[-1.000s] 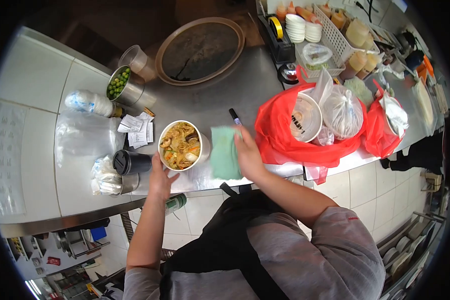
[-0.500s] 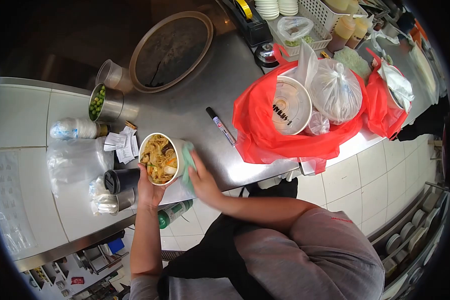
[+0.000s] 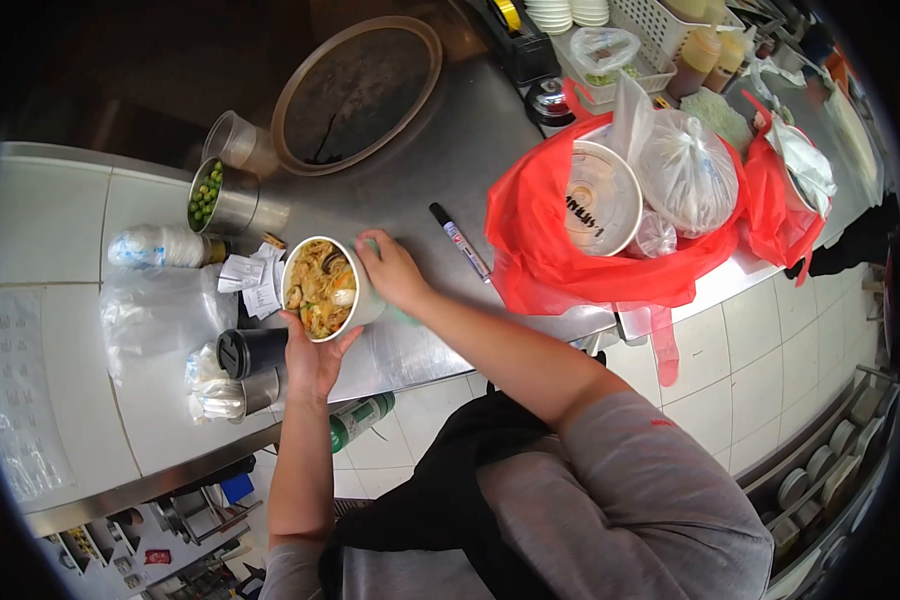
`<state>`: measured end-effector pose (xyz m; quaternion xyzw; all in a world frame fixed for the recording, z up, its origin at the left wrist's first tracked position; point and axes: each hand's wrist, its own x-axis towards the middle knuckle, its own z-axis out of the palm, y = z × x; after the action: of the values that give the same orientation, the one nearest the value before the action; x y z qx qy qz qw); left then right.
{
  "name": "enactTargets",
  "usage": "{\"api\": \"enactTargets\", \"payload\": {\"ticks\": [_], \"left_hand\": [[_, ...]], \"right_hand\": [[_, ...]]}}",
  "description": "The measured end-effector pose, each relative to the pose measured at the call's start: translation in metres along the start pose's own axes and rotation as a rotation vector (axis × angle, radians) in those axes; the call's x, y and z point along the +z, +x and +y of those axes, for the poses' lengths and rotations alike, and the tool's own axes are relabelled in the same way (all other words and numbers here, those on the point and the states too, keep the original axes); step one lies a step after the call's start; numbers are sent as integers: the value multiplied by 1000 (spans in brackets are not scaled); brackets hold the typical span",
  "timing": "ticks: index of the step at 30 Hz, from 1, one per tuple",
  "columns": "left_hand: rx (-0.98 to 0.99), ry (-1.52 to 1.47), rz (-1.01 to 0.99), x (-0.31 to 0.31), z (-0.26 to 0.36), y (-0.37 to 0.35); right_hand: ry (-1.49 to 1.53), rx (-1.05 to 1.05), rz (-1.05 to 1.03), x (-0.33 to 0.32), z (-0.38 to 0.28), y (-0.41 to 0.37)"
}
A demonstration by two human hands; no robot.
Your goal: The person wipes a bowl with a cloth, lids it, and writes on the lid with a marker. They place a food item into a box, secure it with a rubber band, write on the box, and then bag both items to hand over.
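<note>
A white tub of noodles (image 3: pixel 322 290) with bits of vegetable and meat is tilted so its open top faces the camera. My left hand (image 3: pixel 315 355) grips it from below, fingers and thumb around its lower side. Against the tub's right side rests my right hand (image 3: pixel 390 270), fingers bent at the upper rim. A green cloth (image 3: pixel 402 315) shows only in part beneath my right hand and behind the tub. Paper slips (image 3: pixel 255 280) lie just left of the tub. To the right, a marker pen (image 3: pixel 460 242) lies on the steel counter (image 3: pixel 400 190).
Red plastic bags (image 3: pixel 530 230) with tubs and a knotted clear bag stand at the right. At the back is a round tray (image 3: pixel 360 90). A steel cup of green limes (image 3: pixel 207 200), a black-lidded cup (image 3: pixel 240 352) and plastic bags (image 3: pixel 155 315) are on the left.
My right hand has moved up along the tub's side toward its rim. The green cloth has dropped lower and is now mostly hidden. The tub sits slightly higher in view.
</note>
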<state>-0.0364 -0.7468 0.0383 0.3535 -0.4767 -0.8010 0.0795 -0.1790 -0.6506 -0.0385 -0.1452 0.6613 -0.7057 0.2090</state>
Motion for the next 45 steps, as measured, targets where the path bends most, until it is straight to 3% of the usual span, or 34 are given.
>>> {"api": "enactTargets", "payload": {"ticks": [4,6,7,10,12,14,18,20,24,26,27,29,30,32,33,34,36,37,38,39,43,45], "left_hand": [[23,-55,35,13,-11,-1],[97,-144,132,25,-22,-1],[85,-159,190,38,-22,-6],[84,-176,224,54,-23,-13],[87,-196,189,47,-27,-9],[149,-142,112,45,-32,-6],[136,-125,277,57,-30,-10],[119,-123,252,53,-31,-9],[106,-153,244,51,-33,-8],[108,-159,208,55,-32,-8],[127,-142,179,57,-33,-9],[172,-69,45,28,-49,2],[169,-71,45,44,-46,-7],[101,-42,360,89,-34,-37],[-18,-76,489,76,-34,-34],[-20,-79,489,55,-29,-21],[118,12,414,13,-11,8],[114,15,408,7,-2,16],[15,-61,203,4,6,24],[-84,-134,-1,3,11,28],[-101,-101,81,34,14,16],[-17,-64,66,25,9,18]], "right_hand": [[348,39,130,15,-7,-46],[604,-64,199,24,-8,-52],[735,-37,114,16,-16,-49],[747,-47,-13,-2,-45,-40],[634,-66,12,2,-46,-55],[432,-249,204,17,-26,-69],[415,-73,136,22,-8,-100],[402,-125,182,15,-22,-92],[430,-137,65,-12,-50,-46],[399,-136,50,-10,-51,-48],[258,-301,145,3,-40,-65],[267,-325,141,18,-23,-98],[282,-348,129,21,-19,-106],[286,-335,113,3,-20,-93],[310,-324,29,-10,-22,-77],[333,-312,-54,-20,-25,-60],[389,-289,-51,-28,-30,-27],[481,-86,-113,-29,-27,-14],[573,117,-177,-27,-20,-7],[434,179,-105,-22,-13,-8],[438,73,82,-3,-35,-71],[280,-235,118,5,-41,-98]]}}
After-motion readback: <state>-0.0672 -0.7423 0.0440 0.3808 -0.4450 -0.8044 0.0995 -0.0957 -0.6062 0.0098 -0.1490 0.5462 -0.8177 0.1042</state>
